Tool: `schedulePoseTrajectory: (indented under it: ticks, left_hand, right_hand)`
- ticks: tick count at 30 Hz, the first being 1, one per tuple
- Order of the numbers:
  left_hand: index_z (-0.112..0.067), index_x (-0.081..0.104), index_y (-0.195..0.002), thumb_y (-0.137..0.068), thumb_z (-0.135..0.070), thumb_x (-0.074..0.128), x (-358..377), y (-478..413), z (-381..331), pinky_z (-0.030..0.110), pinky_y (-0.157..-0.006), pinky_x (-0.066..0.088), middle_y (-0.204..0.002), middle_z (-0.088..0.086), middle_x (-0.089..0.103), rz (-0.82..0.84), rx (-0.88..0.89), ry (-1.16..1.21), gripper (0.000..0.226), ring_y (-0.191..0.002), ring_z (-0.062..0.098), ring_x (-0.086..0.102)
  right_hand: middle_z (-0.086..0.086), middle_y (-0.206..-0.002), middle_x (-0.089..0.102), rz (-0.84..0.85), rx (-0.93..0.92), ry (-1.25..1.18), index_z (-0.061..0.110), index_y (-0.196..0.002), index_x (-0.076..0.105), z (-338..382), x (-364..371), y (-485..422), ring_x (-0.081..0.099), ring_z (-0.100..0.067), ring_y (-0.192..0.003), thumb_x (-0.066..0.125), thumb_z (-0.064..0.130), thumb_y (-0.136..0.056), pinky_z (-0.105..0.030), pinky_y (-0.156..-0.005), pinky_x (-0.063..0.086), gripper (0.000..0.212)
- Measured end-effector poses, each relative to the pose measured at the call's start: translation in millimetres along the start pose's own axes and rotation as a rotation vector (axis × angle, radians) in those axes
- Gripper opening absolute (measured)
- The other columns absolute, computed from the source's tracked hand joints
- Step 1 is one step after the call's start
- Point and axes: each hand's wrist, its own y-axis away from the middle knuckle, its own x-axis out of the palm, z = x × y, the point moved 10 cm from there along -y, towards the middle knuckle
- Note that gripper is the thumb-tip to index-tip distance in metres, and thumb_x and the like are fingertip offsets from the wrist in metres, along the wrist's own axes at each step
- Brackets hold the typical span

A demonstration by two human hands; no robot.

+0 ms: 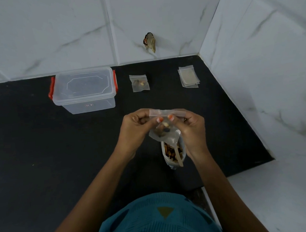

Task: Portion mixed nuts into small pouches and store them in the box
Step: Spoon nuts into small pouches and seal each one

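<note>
Pinching the top strip of a small pouch is what both your hands are doing. Your left hand has thumb & fingertips closed on the strip's left end, and your right hand does the same on the right end, w/ both thumbs near the middle. The pouch hangs between them, off the worktop, w/ a small portion of mixed nuts in its lower half. Can't tell whether the zip is pressed closed along its whole length.

Right under the pouch stands the bulk nut bag, open, w/ a pale scoop handle sticking out. Further back one filled pouch lies flat. A stack of empty pouches sits to its right near the corner, and the clear box w/ red clips is to its left, lid on.

Step in hand, as I read it: sealing portion no. 2. Next move calls for running your thumbs along the strip till it's closed end to end, keeping the pouch upright so nothing spills. Then lay it by the first one. The box lid has to come off before any pouch goes in, since both pouches w/ nuts are outside it.
</note>
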Motion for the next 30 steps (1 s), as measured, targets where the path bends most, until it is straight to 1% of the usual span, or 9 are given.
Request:
schedulePoseTrajectory:
  ticks: [3, 5, 7, 10, 13, 16, 20, 24, 30]
  left_hand:
    - [-0.016, 0.065, -0.092, -0.072, -0.016, 0.062, -2.1, 0.6, 4.9, 0.014, -0.073, 0.051, -0.088, -0.009, 0.072, -0.038, -0.025, 0.035, 0.020, -0.088, 0.004, 0.067]
    - [-0.016, 0.066, -0.092, -0.076, -0.014, 0.062, -3.8, 0.6, 6.0, 0.015, -0.074, 0.052, -0.087, -0.009, 0.072, -0.058, -0.028, 0.041, 0.017, -0.088, 0.005, 0.067]
    - [-0.016, 0.065, -0.092, -0.080, -0.009, 0.059, -4.6, 0.5, 4.4, 0.015, -0.072, 0.052, -0.085, -0.011, 0.072, -0.064, -0.023, 0.040, 0.014, -0.084, 0.005, 0.068]
    - [-0.015, 0.064, -0.090, -0.081, -0.006, 0.058, -4.6, 1.0, 2.3, 0.015, -0.070, 0.052, -0.083, -0.011, 0.072, -0.067, -0.018, 0.060, 0.015, -0.080, 0.005, 0.068]
    - [-0.014, 0.065, -0.091, -0.082, -0.003, 0.058, -2.6, 1.7, 3.5, 0.016, -0.071, 0.052, -0.083, -0.010, 0.072, -0.070, -0.016, 0.061, 0.016, -0.082, 0.006, 0.068]
    - [-0.013, 0.065, -0.091, -0.082, -0.003, 0.059, -3.7, 3.0, 2.7, 0.017, -0.074, 0.052, -0.084, -0.010, 0.072, -0.092, 0.009, 0.032, 0.015, -0.085, 0.006, 0.068]
    - [-0.012, 0.065, -0.091, -0.080, -0.006, 0.060, -2.0, 4.3, 2.9, 0.016, -0.074, 0.052, -0.085, -0.011, 0.072, -0.083, 0.003, 0.031, 0.014, -0.085, 0.006, 0.068]
    - [-0.016, 0.065, -0.093, -0.071, -0.019, 0.062, -1.4, 5.4, 5.7, 0.017, -0.077, 0.052, -0.096, -0.004, 0.069, -0.090, -0.031, 0.055, 0.023, -0.090, 0.006, 0.067]
    - [-0.013, 0.064, -0.090, -0.080, -0.006, 0.059, -0.9, 4.2, 10.6, 0.016, -0.076, 0.051, -0.091, -0.006, 0.069, -0.071, -0.065, 0.125, 0.013, -0.091, 0.004, 0.065]
  right_hand:
    - [0.006, -0.080, 0.064, -0.066, -0.025, 0.014, 0.014, -0.081, 0.065, 1.9, -4.7, -0.5, 0.063, 0.003, -0.074, 0.060, -0.005, -0.080, -0.014, -0.069, 0.051, 0.019]
    - [0.006, -0.081, 0.065, -0.050, -0.008, -0.011, 0.015, -0.081, 0.064, 1.5, -3.2, 0.0, 0.064, 0.001, -0.075, 0.059, -0.004, -0.081, -0.015, -0.069, 0.051, 0.019]
    - [0.004, -0.082, 0.067, -0.004, 0.058, -0.043, 0.016, -0.082, 0.065, -4.9, -1.2, 0.4, 0.066, -0.004, -0.078, 0.060, 0.001, -0.082, -0.020, -0.071, 0.053, 0.017]
    - [0.001, -0.083, 0.069, 0.091, 0.200, -0.161, 0.019, -0.082, 0.068, -20.6, 4.7, 2.0, 0.066, -0.016, -0.086, 0.065, 0.012, -0.079, -0.036, -0.082, 0.052, 0.008]
    - [-0.004, -0.087, 0.069, 0.194, 0.316, -0.307, 0.017, -0.085, 0.070, -29.4, 15.5, 4.7, 0.065, -0.022, -0.090, 0.063, 0.021, -0.072, -0.043, -0.088, 0.048, 0.016]
    - [-0.006, -0.088, 0.071, 0.157, 0.254, -0.182, 0.011, -0.091, 0.069, -26.0, 13.3, 2.7, 0.067, -0.021, -0.089, 0.069, 0.016, -0.076, -0.038, -0.083, 0.053, 0.016]
    - [-0.001, -0.081, 0.070, 0.085, 0.146, -0.157, 0.006, -0.086, 0.067, -16.0, 8.8, 1.9, 0.068, -0.016, -0.082, 0.064, 0.003, -0.079, -0.027, -0.074, 0.055, 0.009]
    - [-0.001, -0.083, 0.069, 0.047, 0.147, -0.158, 0.008, -0.086, 0.067, -16.0, 6.0, 2.6, 0.068, -0.015, -0.084, 0.065, 0.003, -0.078, -0.030, -0.076, 0.055, 0.010]
    - [0.001, -0.087, 0.069, 0.069, 0.154, -0.164, 0.014, -0.086, 0.066, -17.4, 3.6, 2.4, 0.066, -0.016, -0.089, 0.066, 0.012, -0.073, -0.030, -0.077, 0.054, 0.013]
